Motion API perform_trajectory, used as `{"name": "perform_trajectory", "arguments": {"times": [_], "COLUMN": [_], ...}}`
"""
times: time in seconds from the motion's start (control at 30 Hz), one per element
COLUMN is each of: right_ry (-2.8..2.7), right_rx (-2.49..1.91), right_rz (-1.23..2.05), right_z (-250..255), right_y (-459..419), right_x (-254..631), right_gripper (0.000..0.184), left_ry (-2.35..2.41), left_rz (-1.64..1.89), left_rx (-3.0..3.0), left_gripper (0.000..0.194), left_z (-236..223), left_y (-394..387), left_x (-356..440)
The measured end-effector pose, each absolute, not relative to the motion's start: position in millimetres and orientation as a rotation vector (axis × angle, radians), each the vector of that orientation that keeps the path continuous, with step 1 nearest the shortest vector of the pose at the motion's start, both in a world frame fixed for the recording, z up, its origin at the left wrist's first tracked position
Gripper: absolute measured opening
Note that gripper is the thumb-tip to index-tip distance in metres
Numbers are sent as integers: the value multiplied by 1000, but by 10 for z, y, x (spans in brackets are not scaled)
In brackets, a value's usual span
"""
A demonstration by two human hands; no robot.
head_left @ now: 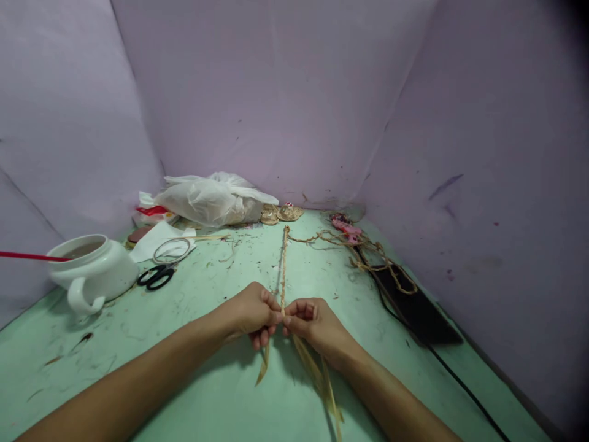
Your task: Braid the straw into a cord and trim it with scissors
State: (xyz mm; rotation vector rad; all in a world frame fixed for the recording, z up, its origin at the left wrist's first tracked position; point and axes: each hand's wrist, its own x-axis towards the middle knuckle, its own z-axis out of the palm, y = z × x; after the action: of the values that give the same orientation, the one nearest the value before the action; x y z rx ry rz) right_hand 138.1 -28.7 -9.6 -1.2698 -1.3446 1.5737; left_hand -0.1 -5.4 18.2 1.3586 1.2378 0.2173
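So the left hand (252, 310) and right hand (317, 325) are pinching the braided cord (284, 264) between their fingers (275, 318), I'm guessing keeping those loose strands (309, 368) from unravelling.

— Straw-gold, your braid (284, 270) was, and mint green your tabletop (207, 393)!
— Lilac walls (276, 92) you had, too; your pot (108, 273) was plain white, the stick (32, 256) red, your scissor handles (168, 270) black!
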Motion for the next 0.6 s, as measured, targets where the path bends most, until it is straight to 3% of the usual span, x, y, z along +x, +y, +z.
{"name": "perform_trajectory", "arguments": {"times": [0.13,0.3,0.6], "right_ry": [-1570,-1897,-2229], "right_rx": [-1351,-1411,-1563], "right_rz": [1291,799,338], "right_z": [-128,-142,-72], "right_y": [-308,-383,-573], "right_x": [1403,1429,1373], "right_gripper": [6,15,19], "left_ry": [1360,1426,1473], "left_rz": [194,328,339], "left_rx": [1529,1718,1636], "left_gripper": [12,9,9], "left_z": [139,45,-19], "left_y": [-64,-71,-121], "left_x": [17,31,96]}}
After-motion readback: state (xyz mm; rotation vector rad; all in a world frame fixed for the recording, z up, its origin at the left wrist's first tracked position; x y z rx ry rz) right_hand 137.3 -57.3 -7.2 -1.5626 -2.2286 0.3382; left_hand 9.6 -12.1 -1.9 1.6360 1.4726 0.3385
